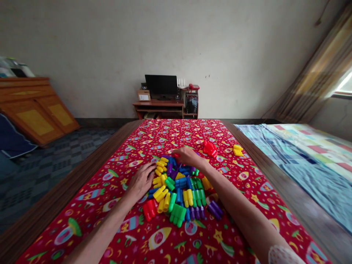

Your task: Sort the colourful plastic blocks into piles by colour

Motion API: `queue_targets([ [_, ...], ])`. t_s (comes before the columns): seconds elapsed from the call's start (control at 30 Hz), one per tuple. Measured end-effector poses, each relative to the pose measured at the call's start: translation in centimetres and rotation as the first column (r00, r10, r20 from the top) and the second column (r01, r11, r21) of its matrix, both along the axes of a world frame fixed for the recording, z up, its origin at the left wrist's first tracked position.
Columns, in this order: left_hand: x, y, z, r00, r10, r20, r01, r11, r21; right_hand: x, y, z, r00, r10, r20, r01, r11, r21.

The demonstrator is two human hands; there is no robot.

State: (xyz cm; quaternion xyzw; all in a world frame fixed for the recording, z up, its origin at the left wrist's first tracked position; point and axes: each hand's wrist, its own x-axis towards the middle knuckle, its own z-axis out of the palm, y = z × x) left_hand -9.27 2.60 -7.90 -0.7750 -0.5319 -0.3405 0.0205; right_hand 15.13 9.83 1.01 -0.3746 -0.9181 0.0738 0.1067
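A pile of plastic bullet-shaped toy blocks in yellow, blue, green and purple, joined in rows, lies on a red printed cloth (159,236). At the pile's left edge, my left hand (142,180) rests with loosely bent fingers beside the yellow blocks (161,167), holding nothing I can see. My right hand (188,156) reaches over the far side of the pile, its fingers closed on a red block (176,155) that is mostly hidden. Nearest me are a green block (178,215), a red block (149,210) and a purple block (215,209).
Apart from the pile, red blocks (210,149) and a yellow block (238,150) lie farther right on the cloth. A desk (159,103) with a monitor (161,86) stands by the wall. A bed (302,157) is to the right, a wooden cabinet (38,110) to the left.
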Motion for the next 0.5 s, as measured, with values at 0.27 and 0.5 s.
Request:
queue_targets([
  [0.27,0.2,-0.2,0.3,1.000,-0.013,0.018,0.013,1.000,0.003,7.3,2.3,1.8,0.773,-0.565,-0.290,0.617,0.776,0.131],
  [0.5,0.1,-0.2,0.2,1.000,-0.008,0.003,0.008,1.000,-0.009,12.4,2.5,0.9,0.563,-0.812,-0.155,0.826,0.558,0.077],
])
